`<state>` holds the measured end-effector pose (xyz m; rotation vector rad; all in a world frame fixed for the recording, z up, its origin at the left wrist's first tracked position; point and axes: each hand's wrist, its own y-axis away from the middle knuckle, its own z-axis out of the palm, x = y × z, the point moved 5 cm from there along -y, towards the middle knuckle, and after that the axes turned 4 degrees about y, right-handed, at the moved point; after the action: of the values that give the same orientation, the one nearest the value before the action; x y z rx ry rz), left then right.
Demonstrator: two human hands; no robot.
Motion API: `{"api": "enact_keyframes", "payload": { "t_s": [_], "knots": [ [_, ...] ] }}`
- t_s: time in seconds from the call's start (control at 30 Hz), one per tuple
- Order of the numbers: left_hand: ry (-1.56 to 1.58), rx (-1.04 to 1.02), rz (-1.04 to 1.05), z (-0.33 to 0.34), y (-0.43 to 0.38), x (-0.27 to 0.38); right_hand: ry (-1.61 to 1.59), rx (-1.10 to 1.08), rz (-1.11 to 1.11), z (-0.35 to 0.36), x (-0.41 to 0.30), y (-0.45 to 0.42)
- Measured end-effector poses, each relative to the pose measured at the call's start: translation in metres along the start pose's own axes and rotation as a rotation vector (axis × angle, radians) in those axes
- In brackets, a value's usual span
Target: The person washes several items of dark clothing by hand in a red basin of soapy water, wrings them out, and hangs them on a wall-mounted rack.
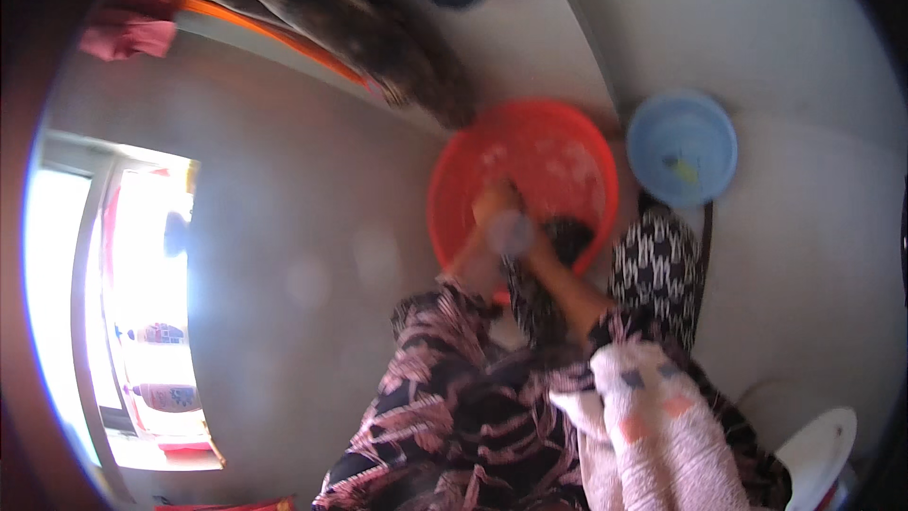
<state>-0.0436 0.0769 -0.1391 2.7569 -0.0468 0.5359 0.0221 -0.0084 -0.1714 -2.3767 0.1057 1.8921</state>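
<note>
Both my hands are together over the red plastic basin [528,110], blurred and crossed by a round pale glare spot. My left hand [489,202] reaches in from the lower left and my right hand [521,231] from the lower right. Dark cloth [567,238] lies at the basin's near side, just beside my right hand, and patterned dark fabric [535,301] hangs over the rim below my hands. Whitish suds show on the basin's inside. My fingers are too blurred to tell what they grip.
A light blue basin [681,113] with something yellow inside stands right of the red one. Dark garments [355,21] hang at the upper left. Bottles [167,397] stand at the bright window. A pinkish towel [667,426] lies over my lap, near a white lid-like object [819,451].
</note>
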Motion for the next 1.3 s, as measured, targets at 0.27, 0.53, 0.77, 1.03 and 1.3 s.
{"api": "enact_keyframes", "payload": {
  "t_s": [0.27, 0.53, 0.77, 1.03, 1.3],
  "knots": [
    [0.498, -0.579, 0.160, 0.177, 0.019, -0.019, -0.343, -0.311, 0.464, 0.003, 0.204, 0.097],
    [1.772, -0.807, 0.392, 0.154, 0.069, -0.028, -1.287, -0.602, 0.695, -0.015, 0.116, 0.143],
    [2.139, -0.465, 0.447, 0.204, 0.095, -0.005, -1.311, -0.628, 0.724, -0.068, 0.139, 0.189],
    [1.261, -0.471, 0.269, 0.227, 0.101, 0.019, -1.252, -0.676, 0.730, -0.103, 0.188, 0.230],
    [0.743, -0.395, 0.191, 0.240, 0.104, 0.024, -1.124, -0.619, 0.659, -0.069, 0.213, 0.199]
  ]
}}
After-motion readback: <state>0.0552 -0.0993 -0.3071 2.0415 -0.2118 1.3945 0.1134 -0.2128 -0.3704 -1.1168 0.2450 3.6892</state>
